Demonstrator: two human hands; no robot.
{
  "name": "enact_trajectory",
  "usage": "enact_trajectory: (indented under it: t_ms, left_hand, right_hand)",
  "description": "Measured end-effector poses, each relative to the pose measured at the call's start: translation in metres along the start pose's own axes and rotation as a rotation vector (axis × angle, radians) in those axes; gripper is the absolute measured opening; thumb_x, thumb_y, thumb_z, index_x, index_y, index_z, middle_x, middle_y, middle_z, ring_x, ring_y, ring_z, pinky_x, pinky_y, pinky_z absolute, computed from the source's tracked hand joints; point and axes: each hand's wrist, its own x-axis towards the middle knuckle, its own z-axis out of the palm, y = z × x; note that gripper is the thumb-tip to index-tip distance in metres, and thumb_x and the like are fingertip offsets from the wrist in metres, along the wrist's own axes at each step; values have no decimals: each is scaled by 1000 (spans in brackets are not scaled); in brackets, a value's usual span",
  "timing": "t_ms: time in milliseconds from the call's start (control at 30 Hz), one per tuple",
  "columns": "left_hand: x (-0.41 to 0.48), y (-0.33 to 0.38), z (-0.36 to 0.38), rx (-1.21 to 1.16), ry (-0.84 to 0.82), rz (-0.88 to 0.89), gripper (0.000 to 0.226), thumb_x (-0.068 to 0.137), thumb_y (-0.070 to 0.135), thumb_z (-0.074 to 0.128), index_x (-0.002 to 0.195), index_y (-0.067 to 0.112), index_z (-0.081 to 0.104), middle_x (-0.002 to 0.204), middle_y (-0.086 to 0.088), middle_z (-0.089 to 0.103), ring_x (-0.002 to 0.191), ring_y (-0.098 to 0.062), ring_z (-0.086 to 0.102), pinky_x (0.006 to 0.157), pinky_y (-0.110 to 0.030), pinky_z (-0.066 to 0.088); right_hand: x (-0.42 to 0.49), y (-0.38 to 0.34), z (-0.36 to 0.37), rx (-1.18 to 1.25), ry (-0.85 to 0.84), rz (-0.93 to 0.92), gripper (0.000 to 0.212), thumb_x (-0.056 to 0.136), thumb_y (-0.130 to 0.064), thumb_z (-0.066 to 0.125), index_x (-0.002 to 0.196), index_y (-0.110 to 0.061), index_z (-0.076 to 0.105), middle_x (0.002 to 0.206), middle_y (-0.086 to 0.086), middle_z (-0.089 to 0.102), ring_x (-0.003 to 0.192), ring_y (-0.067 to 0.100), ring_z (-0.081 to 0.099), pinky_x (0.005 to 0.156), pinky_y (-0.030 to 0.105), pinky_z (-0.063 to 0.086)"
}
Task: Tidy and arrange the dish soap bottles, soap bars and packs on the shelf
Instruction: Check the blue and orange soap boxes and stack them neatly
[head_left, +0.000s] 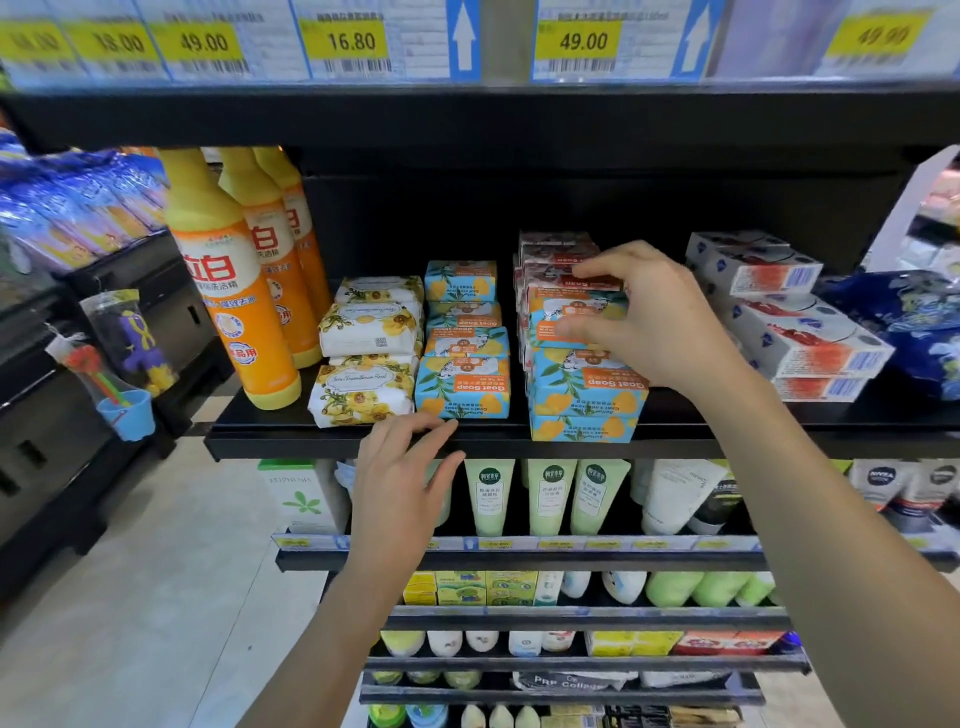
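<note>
While the left grip (400, 467) lies released, its fingers straight and their tips on the front lip of the shelf (291, 441), the right grip (654, 317) is curled round the top goat soap box (558, 312) of a stack. Its thumb is on the near face and its fingertips at the far edge, where they meet a pile of red-and-white boxes (553, 254). Directly under the right grip sit more blue boxes (587, 395) of the same kind, the lowest right at the shelf's front edge. Left of that grip, across a dark gap, is a second column of goat soap (462, 387), its front box just above the left grip's fingertips. Further left lie floral-wrapped soap bars (363, 332), stacked and touching that column. Beyond them three orange dish soap bottles (228, 291) stand upright, one behind another. To the right of the right grip, past the wrist, white packs (800, 343) printed in red and blue are piled, with a dark blue bag (909, 322) beside them. Above both grips yellow price tags (348, 41) line the next shelf; lower down, between the forearms, stand pale green tubes (550, 493)
</note>
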Motion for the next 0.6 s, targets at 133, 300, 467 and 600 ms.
enact_trajectory:
  t_ms: [133, 300, 467, 600]
  left_hand:
    - [0, -1, 2, 0, 15, 3, 35, 83, 16, 83, 117, 9, 76, 113, -5, 69, 110, -19, 53, 97, -31, 42]
    - [-1, -2, 4, 19, 23, 4, 32, 87, 21, 79, 116, 10, 77, 113, -4, 70, 111, -19, 55, 100, -29, 40]
    - [-3, -1, 7, 32, 56, 26, 34, 95, 32, 60, 115, 11, 77, 114, -3, 69, 112, -20, 56, 105, -29, 40]
    - [-4, 0, 7, 43, 56, 23, 33, 95, 33, 60, 116, 13, 77, 114, -1, 70, 114, -18, 55, 103, -31, 44]
  right_hand:
    - [39, -28, 4, -81, -118, -165, 63, 81, -44, 83, 136, -20, 63, 132, -2, 59, 120, 17, 56, 93, 21, 40]
    - [124, -42, 34, -246, -427, -137, 77, 83, -41, 83, 148, -21, 49, 147, 0, 49, 129, 23, 52, 93, 29, 43]
    - [185, -36, 70, -446, -580, -125, 95, 69, -44, 92, 147, -12, 48, 142, 8, 58, 123, 29, 58, 103, 45, 50]
    - [210, -33, 89, -530, -632, -146, 93, 60, -48, 95, 138, -11, 57, 128, 7, 66, 109, 30, 64, 96, 45, 54]
